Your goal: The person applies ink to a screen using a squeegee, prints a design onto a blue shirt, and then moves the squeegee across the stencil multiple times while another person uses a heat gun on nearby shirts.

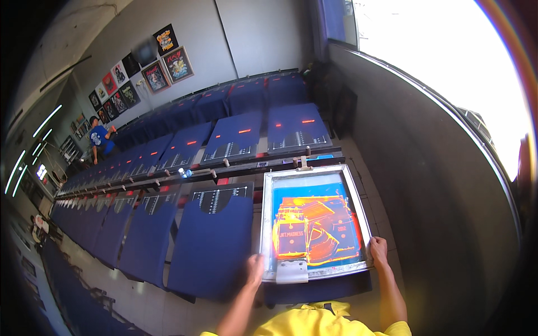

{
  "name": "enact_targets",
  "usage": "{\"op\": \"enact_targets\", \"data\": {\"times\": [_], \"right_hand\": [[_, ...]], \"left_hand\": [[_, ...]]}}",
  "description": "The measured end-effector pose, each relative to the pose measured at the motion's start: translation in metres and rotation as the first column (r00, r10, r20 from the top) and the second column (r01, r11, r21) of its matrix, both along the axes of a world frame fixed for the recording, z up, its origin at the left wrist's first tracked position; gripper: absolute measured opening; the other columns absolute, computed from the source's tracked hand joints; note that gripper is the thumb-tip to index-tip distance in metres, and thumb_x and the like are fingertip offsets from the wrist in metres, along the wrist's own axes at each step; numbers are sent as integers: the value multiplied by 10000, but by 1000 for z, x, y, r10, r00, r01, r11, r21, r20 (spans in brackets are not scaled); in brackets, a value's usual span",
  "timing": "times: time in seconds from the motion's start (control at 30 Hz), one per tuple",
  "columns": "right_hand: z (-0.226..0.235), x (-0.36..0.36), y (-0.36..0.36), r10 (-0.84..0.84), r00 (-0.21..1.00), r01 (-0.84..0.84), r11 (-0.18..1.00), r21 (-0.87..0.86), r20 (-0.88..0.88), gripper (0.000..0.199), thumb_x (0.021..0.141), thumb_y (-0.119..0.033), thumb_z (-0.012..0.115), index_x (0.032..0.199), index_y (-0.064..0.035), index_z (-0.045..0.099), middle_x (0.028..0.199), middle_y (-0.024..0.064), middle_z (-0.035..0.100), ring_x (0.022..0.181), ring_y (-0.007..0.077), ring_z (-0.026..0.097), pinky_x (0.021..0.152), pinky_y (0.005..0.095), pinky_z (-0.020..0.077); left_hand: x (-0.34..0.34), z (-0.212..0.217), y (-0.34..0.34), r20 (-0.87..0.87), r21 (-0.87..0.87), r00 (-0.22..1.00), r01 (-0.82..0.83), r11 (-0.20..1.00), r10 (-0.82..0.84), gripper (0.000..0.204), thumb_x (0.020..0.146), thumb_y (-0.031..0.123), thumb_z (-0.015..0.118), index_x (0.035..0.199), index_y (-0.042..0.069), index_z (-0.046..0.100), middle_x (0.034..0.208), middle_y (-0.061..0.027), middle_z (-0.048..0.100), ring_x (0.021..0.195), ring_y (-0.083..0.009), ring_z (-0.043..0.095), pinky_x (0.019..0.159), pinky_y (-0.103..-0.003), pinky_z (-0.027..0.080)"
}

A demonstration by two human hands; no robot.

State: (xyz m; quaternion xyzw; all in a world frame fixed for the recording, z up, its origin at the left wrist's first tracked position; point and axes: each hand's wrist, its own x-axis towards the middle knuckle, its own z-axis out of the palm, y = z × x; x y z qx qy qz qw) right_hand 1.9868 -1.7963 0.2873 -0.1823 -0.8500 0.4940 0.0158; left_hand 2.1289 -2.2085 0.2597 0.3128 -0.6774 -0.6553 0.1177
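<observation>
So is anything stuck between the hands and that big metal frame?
No. The left hand grips the printing frame at its near left corner, and the right hand grips its near right corner. Nothing visible lies between hands and frame.

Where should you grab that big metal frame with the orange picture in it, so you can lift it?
Probably by the near corners of the screen frame, coming from the person's side. The left hand and right hand already sit there. The metal rim is stiff, while the inked middle is thin mesh. The far edge seems clamped to the long rail.
</observation>
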Motion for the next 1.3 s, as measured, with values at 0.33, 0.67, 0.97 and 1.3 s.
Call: {"op": "enact_targets", "data": {"times": [0.33,0.67,0.97,1.3], "right_hand": [[-13,-6,12,46,999,-46,999,26,2,282,923,-193,563,846,50,684,668,68,596,638,147,542,603,353,435],[-23,5,7,21,996,-24,999,-41,-85,282,929,-177,540,822,55,658,652,50,557,635,122,501,591,342,410],[-44,0,8,33,988,-29,999,31,-151,310,888,-204,532,874,69,677,673,162,615,646,206,588,645,403,461],[-56,-1,4,55,963,1,977,211,-263,330,877,-212,523,847,75,684,745,256,648,702,357,658,704,471,482]], "left_hand": [[-3,-20,4,13,-10,1000,-10,1000,10,330,992,217,539,776,-26,597,662,39,459,644,-73,392,571,-322,332],[3,-26,7,-3,-75,999,-53,996,53,335,999,214,508,787,-34,585,659,21,474,640,-80,417,580,-325,357],[-5,-45,2,-71,-248,996,-76,966,60,414,1011,262,512,725,-35,543,597,-2,429,591,-110,380,549,-367,338],[-9,-54,-1,88,-414,995,-5,910,45,384,970,251,479,907,-85,654,926,-273,682,896,-428,655,810,-470,484]]}}
